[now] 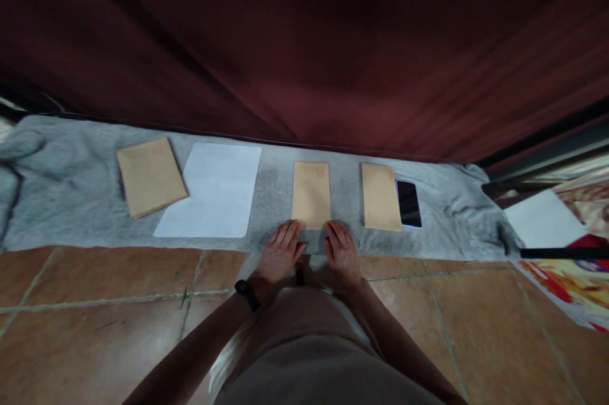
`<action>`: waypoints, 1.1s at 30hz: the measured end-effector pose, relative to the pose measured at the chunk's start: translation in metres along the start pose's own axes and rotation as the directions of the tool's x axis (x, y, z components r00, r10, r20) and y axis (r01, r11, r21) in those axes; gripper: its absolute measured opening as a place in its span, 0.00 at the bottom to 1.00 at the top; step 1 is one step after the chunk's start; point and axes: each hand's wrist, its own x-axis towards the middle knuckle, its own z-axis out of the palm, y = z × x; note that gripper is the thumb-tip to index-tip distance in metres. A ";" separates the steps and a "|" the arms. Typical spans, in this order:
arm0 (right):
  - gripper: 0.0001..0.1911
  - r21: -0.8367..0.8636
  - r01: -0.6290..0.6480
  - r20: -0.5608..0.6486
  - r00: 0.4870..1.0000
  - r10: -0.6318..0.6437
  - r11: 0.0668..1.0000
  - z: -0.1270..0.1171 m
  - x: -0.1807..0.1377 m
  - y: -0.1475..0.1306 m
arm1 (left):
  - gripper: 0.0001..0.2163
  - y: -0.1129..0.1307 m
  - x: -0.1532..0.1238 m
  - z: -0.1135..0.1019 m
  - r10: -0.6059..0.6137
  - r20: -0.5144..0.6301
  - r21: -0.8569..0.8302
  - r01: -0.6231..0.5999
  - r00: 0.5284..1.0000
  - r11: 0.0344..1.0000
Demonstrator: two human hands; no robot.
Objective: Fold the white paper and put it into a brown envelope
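A brown paper envelope (311, 192) with a small red printed mark lies upright in front of me on the grey cloth. My left hand (281, 251) rests at its near left corner, fingers stretched out flat and the thumb apart. At the near right corner, the fingertips of my right hand (341, 256) touch the envelope's edge, with the thumb held away from them. Neither hand grips anything that I can see. To the right lies a stack of brown envelopes (380, 197), beside a dark-screened phone (408, 204).
White paper sheets (214, 189) lie left of the middle, partly under another stack of brown envelopes (152, 178). A grey cloth (76, 183) covers the long narrow surface. Behind it hangs a dark red curtain (304, 100). Printed packaging (566, 284) sits at far right.
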 end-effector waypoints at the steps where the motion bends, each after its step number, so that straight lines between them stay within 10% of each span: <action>1: 0.26 -0.005 -0.003 -0.008 1.000 0.003 1.000 0.000 0.000 -0.001 | 0.24 0.000 0.000 0.000 0.000 0.000 0.005 0.000 1.000 1.000; 22: 0.27 -0.081 0.047 0.091 0.995 -0.039 0.996 0.004 0.006 -0.022 | 0.24 0.006 0.000 -0.006 -0.039 0.134 0.003 0.039 0.990 0.999; 33: 0.28 -0.102 0.028 0.055 0.998 -0.022 0.994 0.009 0.005 -0.023 | 0.22 0.011 0.025 -0.009 -0.398 0.035 -0.445 0.372 0.917 0.815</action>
